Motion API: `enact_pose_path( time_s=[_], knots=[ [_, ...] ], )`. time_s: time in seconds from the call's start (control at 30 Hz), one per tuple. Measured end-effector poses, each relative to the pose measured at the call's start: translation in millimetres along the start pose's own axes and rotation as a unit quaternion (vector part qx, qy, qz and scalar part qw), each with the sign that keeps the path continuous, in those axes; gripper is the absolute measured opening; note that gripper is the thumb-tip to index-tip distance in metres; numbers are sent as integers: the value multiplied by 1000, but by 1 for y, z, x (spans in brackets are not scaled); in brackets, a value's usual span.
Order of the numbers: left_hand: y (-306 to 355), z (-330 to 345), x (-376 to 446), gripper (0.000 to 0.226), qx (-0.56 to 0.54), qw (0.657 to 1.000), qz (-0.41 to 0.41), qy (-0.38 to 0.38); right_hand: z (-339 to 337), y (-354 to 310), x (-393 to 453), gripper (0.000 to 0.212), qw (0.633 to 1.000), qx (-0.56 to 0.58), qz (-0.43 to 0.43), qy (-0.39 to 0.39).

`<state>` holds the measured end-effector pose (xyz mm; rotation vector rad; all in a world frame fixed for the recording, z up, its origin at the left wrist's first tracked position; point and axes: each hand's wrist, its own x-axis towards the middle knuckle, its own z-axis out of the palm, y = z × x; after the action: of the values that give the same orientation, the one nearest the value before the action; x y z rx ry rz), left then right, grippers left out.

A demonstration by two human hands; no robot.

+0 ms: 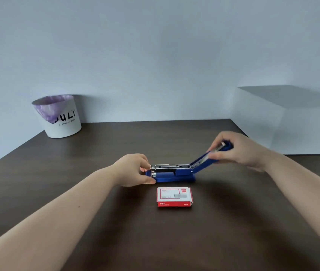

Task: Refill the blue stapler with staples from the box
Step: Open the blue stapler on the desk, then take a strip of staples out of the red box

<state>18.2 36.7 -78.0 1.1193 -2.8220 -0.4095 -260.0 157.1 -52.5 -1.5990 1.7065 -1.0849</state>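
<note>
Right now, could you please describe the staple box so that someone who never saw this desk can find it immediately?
Start at the dark wooden desk and find the opened blue stapler that both hands hold near its middle. Just in front of the stapler, closer to the person, lies the small flat staple box, untouched. It is the only red and white thing on the desk.
</note>
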Motion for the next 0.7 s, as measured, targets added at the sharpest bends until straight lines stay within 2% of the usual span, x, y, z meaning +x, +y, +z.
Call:
enact_pose_path(
  time_s=[0.07,0.53,0.6,0.7],
  knots=[
    [-1,-1,0,29,-4,1000,5,2,-3,15,-3,19,997,-66,27,-19],
    [-13,4,-2,34,-20,1000,5,19,15,28,-5,21,995,-86,23,-38],
    [-15,7,-7,39,-44,998,0,35,18,24,-6,21,992,-126,4,7],
    [-16,10,-21,43,-79,989,0,128,25,8,-11,18,977,-189,-54,85]
  ],
)
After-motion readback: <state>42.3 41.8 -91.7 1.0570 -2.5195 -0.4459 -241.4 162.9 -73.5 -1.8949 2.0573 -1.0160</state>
